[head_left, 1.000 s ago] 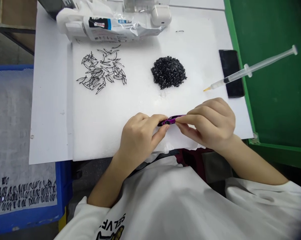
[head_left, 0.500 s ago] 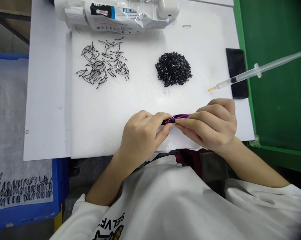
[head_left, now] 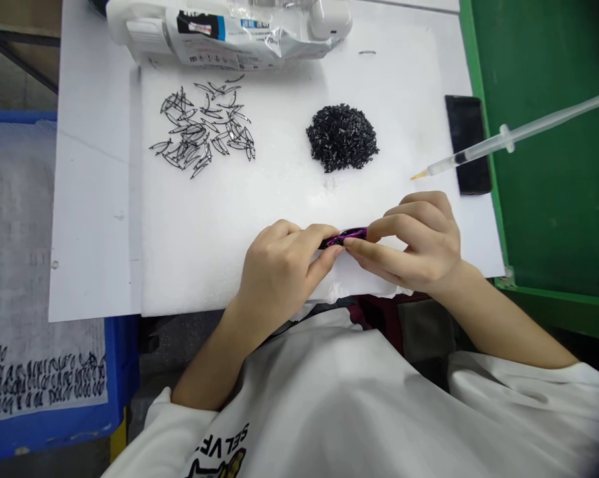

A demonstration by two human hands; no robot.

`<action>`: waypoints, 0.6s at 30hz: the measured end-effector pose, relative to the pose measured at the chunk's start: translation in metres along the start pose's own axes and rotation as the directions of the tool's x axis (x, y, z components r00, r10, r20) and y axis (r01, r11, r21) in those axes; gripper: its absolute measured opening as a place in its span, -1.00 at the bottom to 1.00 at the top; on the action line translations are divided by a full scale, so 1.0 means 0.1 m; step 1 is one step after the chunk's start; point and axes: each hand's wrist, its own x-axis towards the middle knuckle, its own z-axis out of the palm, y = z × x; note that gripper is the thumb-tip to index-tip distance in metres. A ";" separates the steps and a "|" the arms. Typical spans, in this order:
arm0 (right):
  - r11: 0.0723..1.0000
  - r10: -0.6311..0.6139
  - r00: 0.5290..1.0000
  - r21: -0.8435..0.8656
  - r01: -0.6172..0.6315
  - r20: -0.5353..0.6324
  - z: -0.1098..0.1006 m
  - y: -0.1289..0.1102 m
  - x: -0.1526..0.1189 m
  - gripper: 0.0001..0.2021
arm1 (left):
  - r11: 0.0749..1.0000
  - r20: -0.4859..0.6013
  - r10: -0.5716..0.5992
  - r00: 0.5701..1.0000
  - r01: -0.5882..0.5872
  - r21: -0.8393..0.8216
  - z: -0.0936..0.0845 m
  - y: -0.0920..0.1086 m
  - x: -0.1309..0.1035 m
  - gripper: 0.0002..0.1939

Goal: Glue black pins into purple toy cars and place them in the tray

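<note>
Between my hands, near the front edge of the white foam board point(head_left: 194, 265), is a small, slim black-and-purple piece point(head_left: 353, 234) with a glossy surface; its exact kind I cannot make out. My left hand point(head_left: 284, 262) pinches its left end between thumb and forefinger. My right hand point(head_left: 413, 242) grips it from the right, thumb below and fingertips along its upper side. Beyond the hands lies a heap of tiny black pieces point(head_left: 342, 138). Thin black leaf-shaped frames point(head_left: 192, 136) are scattered to its left.
A syringe point(head_left: 483, 147) with a yellow tip lies at the right, across a black phone point(head_left: 471, 146). A white plastic pouch point(head_left: 239, 40) lies along the back. On the lower left, a blue crate point(head_left: 123, 372) carries a sheet with rows of small black pieces.
My right hand's fingers have loosened and shifted slightly left, uncovering more of the piece's right end. My left hand keeps its pinch. The whole view has shifted a little.
</note>
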 end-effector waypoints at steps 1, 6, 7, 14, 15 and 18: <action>1.000 0.000 1.000 0.004 0.000 0.005 -0.01 0.01 0.00 -0.81 | 1.000 -0.003 0.004 1.000 -0.004 0.000 0.00 0.00 0.00 -0.81; 0.918 0.313 0.948 0.241 -0.316 0.053 -0.13 0.06 -0.01 -0.92 | 1.000 -0.007 0.023 1.000 -0.023 -0.011 -0.01 0.00 -0.01 -0.81; 0.862 0.387 0.911 0.294 -0.412 0.143 -0.17 0.07 -0.01 -0.91 | 1.000 -0.005 0.025 1.000 -0.025 -0.019 -0.01 -0.01 -0.01 -0.81; 0.822 0.278 0.837 0.334 -0.461 0.471 -0.27 0.04 -0.11 -0.75 | 0.988 0.028 0.141 0.990 -0.139 -0.063 -0.12 0.05 -0.06 -0.78; 0.843 0.258 0.845 0.318 -0.434 0.469 -0.28 0.02 -0.12 -0.73 | 0.976 0.006 0.190 0.982 -0.188 -0.106 -0.14 0.08 -0.11 -0.77; 0.889 0.201 0.862 0.283 -0.359 0.465 -0.32 0.01 -0.07 -0.67 | 0.876 -0.160 0.313 0.936 -0.349 -0.332 -0.11 0.14 -0.38 -0.92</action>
